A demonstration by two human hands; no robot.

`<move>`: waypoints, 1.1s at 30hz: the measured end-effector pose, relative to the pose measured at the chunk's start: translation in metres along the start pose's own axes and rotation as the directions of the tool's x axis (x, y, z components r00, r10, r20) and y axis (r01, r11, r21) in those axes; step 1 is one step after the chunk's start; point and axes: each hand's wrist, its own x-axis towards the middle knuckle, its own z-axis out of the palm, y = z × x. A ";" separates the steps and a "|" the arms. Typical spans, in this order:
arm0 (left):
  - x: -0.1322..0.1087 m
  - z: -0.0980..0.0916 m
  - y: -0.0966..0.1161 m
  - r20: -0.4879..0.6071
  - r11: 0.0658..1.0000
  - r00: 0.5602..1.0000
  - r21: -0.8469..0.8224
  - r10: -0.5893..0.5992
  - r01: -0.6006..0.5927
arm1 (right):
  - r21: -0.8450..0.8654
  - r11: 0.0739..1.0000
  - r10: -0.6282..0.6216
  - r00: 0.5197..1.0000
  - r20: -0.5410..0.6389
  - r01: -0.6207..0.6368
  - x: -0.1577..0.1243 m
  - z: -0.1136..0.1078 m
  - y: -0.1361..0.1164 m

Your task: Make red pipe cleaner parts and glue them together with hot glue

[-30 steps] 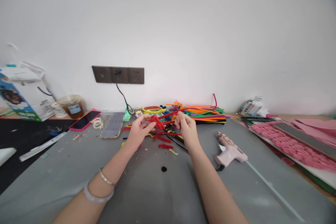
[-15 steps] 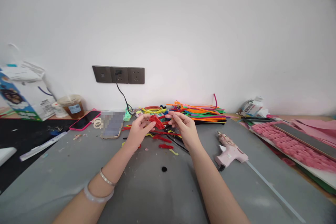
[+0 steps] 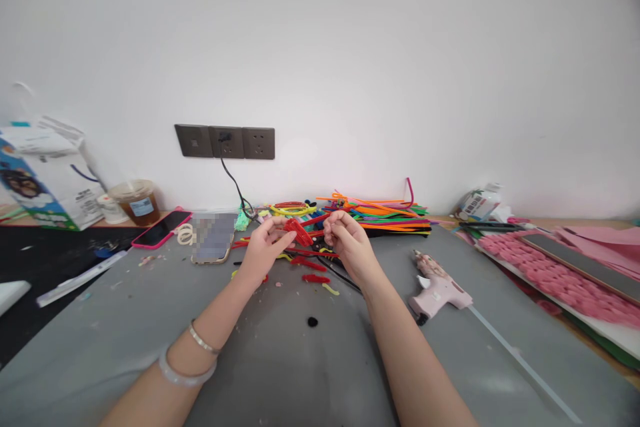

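Observation:
My left hand (image 3: pixel 265 247) pinches a folded red pipe-cleaner piece (image 3: pixel 299 232) above the grey mat (image 3: pixel 280 360). My right hand (image 3: pixel 347 240) is curled closed just to its right, gripping a loose red strand (image 3: pixel 315 219) that runs from the piece. Under both hands lie short red and yellow pipe-cleaner scraps (image 3: pixel 315 278). Behind them sits a flat heap of pipe cleaners (image 3: pixel 385 213) in orange, green, purple and yellow.
A pink glue gun (image 3: pixel 439 288) lies right of my right arm, its black cord (image 3: pixel 233 181) running to the wall socket. Two phones (image 3: pixel 163 229) and a drink cup (image 3: pixel 136 202) are at the left. A board of pink pieces (image 3: pixel 550 277) is at the right.
My right hand has shifted slightly left toward the red piece and curled its fingers in tighter on the strand. My left hand has held still.

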 end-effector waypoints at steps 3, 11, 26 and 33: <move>0.000 0.000 0.000 -0.001 1.000 1.000 -0.003 -0.001 0.001 | 0.001 1.000 -0.025 1.000 0.009 0.025 0.000 0.001 0.000; 0.000 0.000 0.000 -0.003 1.000 1.000 0.000 -0.003 0.003 | 0.017 0.997 -0.075 0.997 0.004 0.074 0.001 0.001 0.001; 0.000 0.000 0.000 0.007 1.000 1.000 0.002 0.008 -0.008 | -0.197 0.975 -0.102 0.994 0.031 0.106 -0.001 -0.003 0.002; 0.000 0.001 0.001 0.007 1.000 1.000 0.008 0.017 -0.017 | -0.347 0.930 -0.080 0.988 0.129 0.121 -0.002 -0.001 0.002</move>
